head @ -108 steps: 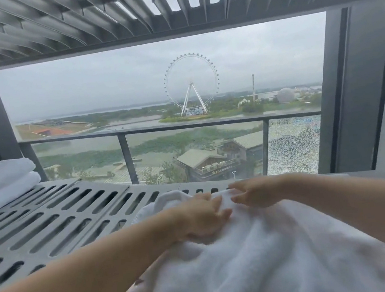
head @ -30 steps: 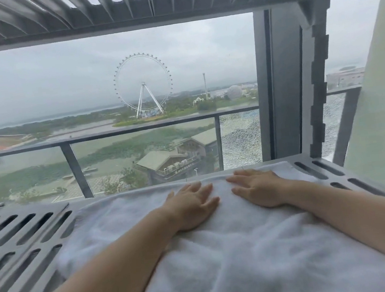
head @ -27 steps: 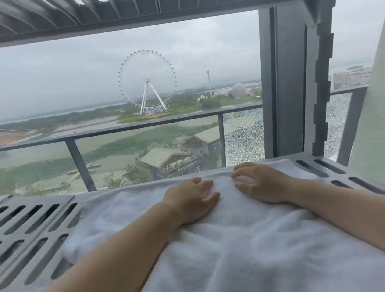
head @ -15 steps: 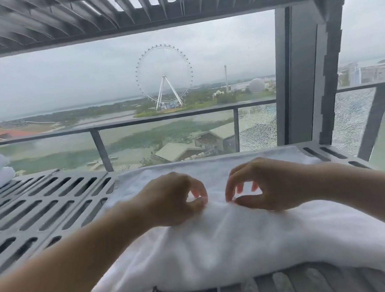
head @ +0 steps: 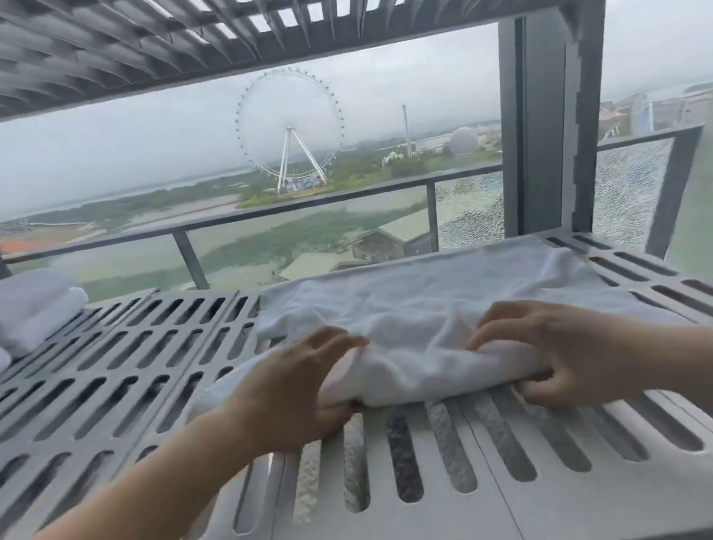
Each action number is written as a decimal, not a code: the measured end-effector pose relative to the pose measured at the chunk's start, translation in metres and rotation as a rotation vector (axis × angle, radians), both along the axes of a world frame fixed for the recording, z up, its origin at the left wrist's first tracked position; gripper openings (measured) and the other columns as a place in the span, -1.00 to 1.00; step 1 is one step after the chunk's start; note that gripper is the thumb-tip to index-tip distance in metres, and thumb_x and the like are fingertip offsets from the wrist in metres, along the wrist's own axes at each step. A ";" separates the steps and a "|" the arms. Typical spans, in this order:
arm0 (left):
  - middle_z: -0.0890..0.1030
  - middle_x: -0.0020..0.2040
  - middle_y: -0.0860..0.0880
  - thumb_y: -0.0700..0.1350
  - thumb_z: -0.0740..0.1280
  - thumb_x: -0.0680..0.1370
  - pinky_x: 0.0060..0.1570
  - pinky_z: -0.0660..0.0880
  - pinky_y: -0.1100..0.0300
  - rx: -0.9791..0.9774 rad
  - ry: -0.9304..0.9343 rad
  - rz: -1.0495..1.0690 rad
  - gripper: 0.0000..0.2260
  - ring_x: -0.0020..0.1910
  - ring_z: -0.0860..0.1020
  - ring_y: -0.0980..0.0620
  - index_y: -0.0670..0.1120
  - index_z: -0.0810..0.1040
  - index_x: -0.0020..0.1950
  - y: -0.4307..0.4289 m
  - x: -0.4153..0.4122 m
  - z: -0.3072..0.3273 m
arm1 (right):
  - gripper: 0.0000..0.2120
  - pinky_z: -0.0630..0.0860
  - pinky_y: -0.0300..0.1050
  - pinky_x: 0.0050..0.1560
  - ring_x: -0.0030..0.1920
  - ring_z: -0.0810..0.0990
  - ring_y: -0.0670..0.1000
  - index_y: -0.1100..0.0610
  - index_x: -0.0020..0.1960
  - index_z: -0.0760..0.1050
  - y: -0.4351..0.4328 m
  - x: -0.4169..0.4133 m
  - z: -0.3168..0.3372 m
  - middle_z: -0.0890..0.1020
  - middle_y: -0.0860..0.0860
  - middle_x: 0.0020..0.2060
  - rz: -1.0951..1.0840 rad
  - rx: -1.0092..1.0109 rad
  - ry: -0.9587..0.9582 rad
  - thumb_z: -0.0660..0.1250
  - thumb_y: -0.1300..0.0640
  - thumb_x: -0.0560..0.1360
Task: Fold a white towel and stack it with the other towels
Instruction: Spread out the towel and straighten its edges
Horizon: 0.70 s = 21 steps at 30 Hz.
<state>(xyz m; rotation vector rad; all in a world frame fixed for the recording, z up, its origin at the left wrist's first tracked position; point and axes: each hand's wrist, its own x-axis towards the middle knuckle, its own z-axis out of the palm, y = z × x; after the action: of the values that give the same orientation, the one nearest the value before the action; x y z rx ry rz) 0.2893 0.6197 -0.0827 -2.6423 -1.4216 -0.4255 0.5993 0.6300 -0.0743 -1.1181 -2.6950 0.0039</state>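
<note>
White towel point(head: 418, 302) lies rumpled on a grey slotted surface point(head: 90, 395), its near edge bunched into a thick roll. The left hand point(head: 298, 390) grips the left end of that roll, fingers curled over the top and thumb tucked under it. The right hand point(head: 569, 350) grips the right end the same way.

Well apart to the left of the towel, at the surface's edge, folded towels point(head: 2, 316) sit stacked. Nearer than the towel, the slots show a rough pale texture below. Beyond the towel a glass railing point(head: 292, 208) with a dark top rail runs across. Far past the railing, a Ferris wheel point(head: 290, 129) stands by water and green land under a grey sky. Behind the towel to its right, a dark pillar point(head: 554, 130) rises to a slatted grey canopy point(head: 221, 15) overhead.
</note>
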 end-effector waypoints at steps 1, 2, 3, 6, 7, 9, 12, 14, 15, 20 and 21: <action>0.43 0.31 0.09 0.13 0.37 0.42 0.20 0.42 0.10 -0.014 -0.023 0.034 -0.46 0.23 0.46 0.04 0.09 0.33 0.36 0.000 -0.002 0.001 | -0.49 0.19 -0.53 0.10 0.09 0.30 -0.35 -0.19 0.26 0.36 -0.003 -0.002 0.000 0.36 -0.31 0.14 -0.035 -0.002 -0.022 0.31 -0.01 0.31; 0.47 0.27 0.08 0.09 0.38 0.43 0.20 0.41 0.11 -0.032 -0.031 0.057 -0.50 0.21 0.47 0.02 0.08 0.36 0.34 0.001 -0.004 0.002 | -0.48 0.22 -0.46 0.12 0.11 0.32 -0.29 -0.18 0.26 0.36 -0.005 -0.005 0.000 0.37 -0.28 0.16 -0.070 -0.001 -0.036 0.31 0.03 0.31; 0.51 0.21 0.06 0.05 0.38 0.44 0.18 0.42 0.12 -0.044 -0.013 0.061 -0.56 0.17 0.49 0.01 0.07 0.40 0.29 0.002 -0.005 0.003 | -0.49 0.29 -0.37 0.11 0.13 0.35 -0.23 -0.16 0.25 0.36 -0.007 -0.008 0.000 0.38 -0.26 0.16 -0.105 0.006 -0.043 0.31 0.08 0.32; 0.59 0.00 0.02 -0.11 0.30 0.42 0.02 0.47 0.09 -0.015 0.059 0.044 -0.79 0.01 0.55 -0.03 0.04 0.51 0.04 0.005 -0.005 0.013 | -0.60 0.35 -0.27 -0.02 0.05 0.46 -0.12 -0.10 0.11 0.44 -0.012 -0.019 0.007 0.48 -0.19 0.02 -0.165 0.030 -0.054 0.27 0.21 0.32; 0.59 -0.07 0.01 -0.14 0.27 0.40 -0.06 0.47 0.09 0.005 0.068 0.056 -0.85 -0.05 0.55 -0.05 0.05 0.48 -0.07 0.006 -0.003 0.020 | -0.64 0.37 -0.24 -0.06 -0.01 0.50 -0.10 -0.07 0.04 0.47 -0.014 -0.020 0.012 0.53 -0.16 -0.05 -0.171 0.024 -0.039 0.25 0.25 0.31; 0.58 -0.16 -0.03 -0.15 0.23 0.38 -0.20 0.45 0.10 0.020 0.080 0.091 -0.90 -0.13 0.54 -0.10 0.05 0.38 -0.20 0.007 0.000 0.034 | -0.72 0.43 -0.19 -0.17 -0.14 0.53 -0.06 -0.03 -0.10 0.50 -0.016 -0.016 0.026 0.60 -0.09 -0.20 -0.194 -0.014 0.004 0.23 0.29 0.30; 0.57 -0.21 -0.06 -0.06 0.19 0.34 -0.26 0.41 0.13 0.085 0.093 0.093 -0.94 -0.18 0.54 -0.14 0.06 0.34 -0.22 0.010 0.006 0.056 | -0.77 0.42 -0.15 -0.29 -0.29 0.51 -0.08 -0.10 -0.27 0.43 -0.004 -0.007 0.052 0.54 -0.09 -0.36 -0.231 -0.004 0.034 0.20 0.24 0.28; 0.58 -0.18 -0.05 -0.04 0.21 0.35 -0.27 0.34 0.16 0.186 0.127 0.123 -0.91 -0.15 0.55 -0.15 0.07 0.36 -0.17 0.021 0.013 0.076 | -0.75 0.43 -0.09 -0.32 -0.33 0.49 -0.05 -0.12 -0.36 0.38 0.020 -0.004 0.071 0.48 -0.10 -0.43 -0.235 0.018 0.083 0.18 0.25 0.27; 0.59 -0.14 -0.05 -0.05 0.24 0.36 -0.25 0.32 0.17 0.241 0.149 0.165 -0.86 -0.11 0.55 -0.15 0.07 0.40 -0.10 0.031 0.017 0.085 | -0.74 0.43 -0.10 -0.33 -0.32 0.48 0.00 -0.11 -0.37 0.37 0.036 -0.004 0.080 0.47 -0.10 -0.43 -0.250 0.043 0.085 0.18 0.26 0.27; 0.43 0.21 -0.01 -0.23 0.29 0.47 -0.08 0.45 0.08 0.301 0.200 0.292 -0.59 0.18 0.46 -0.05 0.06 0.37 0.28 0.084 0.040 0.092 | -0.65 0.47 -0.08 -0.02 0.01 0.50 0.04 0.00 0.16 0.43 0.111 -0.017 0.075 0.51 -0.03 0.07 -0.472 0.241 -0.005 0.28 0.27 0.42; 0.42 0.23 0.00 -0.22 0.28 0.49 -0.04 0.47 0.08 0.277 0.181 0.266 -0.63 0.19 0.46 -0.04 0.06 0.39 0.26 0.091 0.043 0.081 | -0.65 0.49 -0.03 0.02 0.04 0.51 0.06 0.02 0.19 0.42 0.118 -0.019 0.065 0.50 0.00 0.11 -0.476 0.253 0.001 0.30 0.26 0.44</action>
<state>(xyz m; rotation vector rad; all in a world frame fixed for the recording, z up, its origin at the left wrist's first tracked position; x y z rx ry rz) 0.3323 0.7107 -0.0012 -2.1797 -1.5061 -0.3179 0.5804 0.7477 -0.0094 -1.6295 -2.2769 -0.3992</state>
